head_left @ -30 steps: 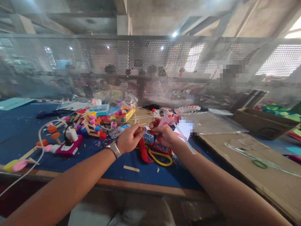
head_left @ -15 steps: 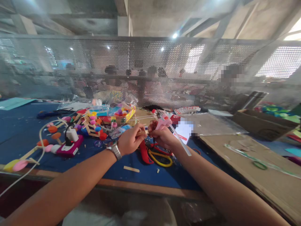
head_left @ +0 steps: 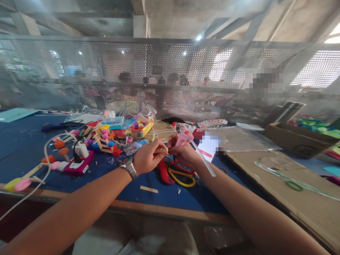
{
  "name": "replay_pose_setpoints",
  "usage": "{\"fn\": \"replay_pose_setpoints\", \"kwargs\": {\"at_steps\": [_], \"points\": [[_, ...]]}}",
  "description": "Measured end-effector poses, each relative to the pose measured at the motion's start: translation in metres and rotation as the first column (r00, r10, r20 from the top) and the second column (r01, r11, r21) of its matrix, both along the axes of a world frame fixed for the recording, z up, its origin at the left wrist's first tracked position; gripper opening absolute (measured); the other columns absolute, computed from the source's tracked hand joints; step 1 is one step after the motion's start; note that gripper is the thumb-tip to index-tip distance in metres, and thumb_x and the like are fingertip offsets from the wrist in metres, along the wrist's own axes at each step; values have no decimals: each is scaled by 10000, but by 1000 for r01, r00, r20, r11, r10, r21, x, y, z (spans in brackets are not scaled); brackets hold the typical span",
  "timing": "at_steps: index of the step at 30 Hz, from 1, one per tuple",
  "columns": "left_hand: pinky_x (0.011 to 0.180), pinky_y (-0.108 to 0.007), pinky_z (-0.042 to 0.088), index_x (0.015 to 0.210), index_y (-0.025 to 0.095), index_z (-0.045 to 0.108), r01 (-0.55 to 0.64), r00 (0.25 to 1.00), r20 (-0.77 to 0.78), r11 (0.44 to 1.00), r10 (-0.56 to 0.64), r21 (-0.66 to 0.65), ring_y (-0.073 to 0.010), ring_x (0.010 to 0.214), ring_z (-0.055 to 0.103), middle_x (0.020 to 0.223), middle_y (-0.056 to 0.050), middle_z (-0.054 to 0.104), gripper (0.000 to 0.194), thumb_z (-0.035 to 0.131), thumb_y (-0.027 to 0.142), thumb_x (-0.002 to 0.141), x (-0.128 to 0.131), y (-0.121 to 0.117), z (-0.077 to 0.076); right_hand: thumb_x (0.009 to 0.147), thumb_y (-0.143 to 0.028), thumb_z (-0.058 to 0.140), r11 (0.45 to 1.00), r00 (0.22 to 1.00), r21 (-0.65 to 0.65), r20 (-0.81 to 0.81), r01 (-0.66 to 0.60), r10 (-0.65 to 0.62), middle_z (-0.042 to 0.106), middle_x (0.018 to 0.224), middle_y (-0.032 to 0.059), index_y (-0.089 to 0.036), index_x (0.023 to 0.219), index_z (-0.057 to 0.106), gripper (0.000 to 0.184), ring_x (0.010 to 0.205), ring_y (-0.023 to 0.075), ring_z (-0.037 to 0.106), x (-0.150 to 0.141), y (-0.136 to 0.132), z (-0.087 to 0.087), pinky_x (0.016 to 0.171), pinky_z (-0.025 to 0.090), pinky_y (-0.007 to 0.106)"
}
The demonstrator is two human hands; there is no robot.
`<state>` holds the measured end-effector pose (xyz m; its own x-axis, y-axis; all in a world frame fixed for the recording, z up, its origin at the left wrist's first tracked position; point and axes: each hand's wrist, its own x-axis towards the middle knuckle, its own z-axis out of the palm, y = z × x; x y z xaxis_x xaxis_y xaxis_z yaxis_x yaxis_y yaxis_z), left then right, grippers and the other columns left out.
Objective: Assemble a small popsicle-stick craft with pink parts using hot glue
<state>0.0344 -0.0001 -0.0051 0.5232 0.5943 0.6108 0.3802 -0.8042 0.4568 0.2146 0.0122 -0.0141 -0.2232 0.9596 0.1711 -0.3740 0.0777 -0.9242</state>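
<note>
My left hand (head_left: 147, 157), a metal watch (head_left: 129, 168) on its wrist, pinches one end of a small wooden stick (head_left: 160, 150) above the blue table (head_left: 23, 148). My right hand (head_left: 184, 154) is closed around a pink glue gun (head_left: 183, 138) with a clear glue stick (head_left: 205, 162) jutting out behind it. The gun's tip meets the wooden stick between both hands. Red and yellow scissors (head_left: 177, 174) lie on the table right under my hands.
Craft frames of wooden sticks with coloured pom-poms (head_left: 102, 137) lie at left, beside a magenta power strip (head_left: 78, 164) with a white plug. A loose stick (head_left: 148, 189) lies near the table's front edge. Cardboard sheets (head_left: 289, 184) and a box (head_left: 297, 140) stand at right. A perforated metal screen (head_left: 170, 78) backs the table.
My hands have drawn together so the glue gun's tip now meets the stick. Otherwise the hands stay in the same spot.
</note>
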Motion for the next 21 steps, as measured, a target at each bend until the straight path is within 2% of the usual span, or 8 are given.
{"fn": "replay_pose_setpoints", "kwargs": {"at_steps": [6, 12, 17, 21], "points": [[653, -245, 443, 1009, 204, 528, 16, 1000, -20, 1000, -16, 0, -157, 721, 635, 810, -12, 663, 157, 549, 310, 895, 0, 0, 0, 461, -24, 659, 1000, 999, -3, -35, -30, 30, 574, 596, -78, -203, 787, 546, 388, 499, 72, 458, 0, 1, -2, 474, 324, 201], [698, -253, 459, 998, 201, 517, 35, 999, 36, 999, -34, -21, -161, 776, 649, 853, -25, 672, 144, 532, 306, 900, 0, 0, 1, 479, -35, 702, 1000, 995, -19, -97, -4, 2, 652, 719, -38, -208, 801, 558, 393, 595, 95, 549, 3, 4, -3, 537, 414, 214], [590, -233, 396, 969, 196, 519, -58, 997, 47, 998, 58, -16, -128, 596, 559, 669, 24, 600, 137, 525, 316, 903, 1, 1, 2, 494, -67, 775, 997, 988, -67, -152, 25, -35, 677, 731, -30, -219, 814, 554, 418, 600, 96, 570, 4, 4, 1, 531, 432, 202], [568, -229, 369, 949, 198, 528, -90, 995, 48, 996, 90, 1, -119, 548, 510, 607, 45, 549, 123, 551, 301, 886, 1, 2, 2, 488, -100, 832, 993, 978, -80, -180, 89, -102, 666, 730, -38, -222, 801, 560, 432, 591, 87, 564, 4, 5, 1, 520, 445, 194]]}}
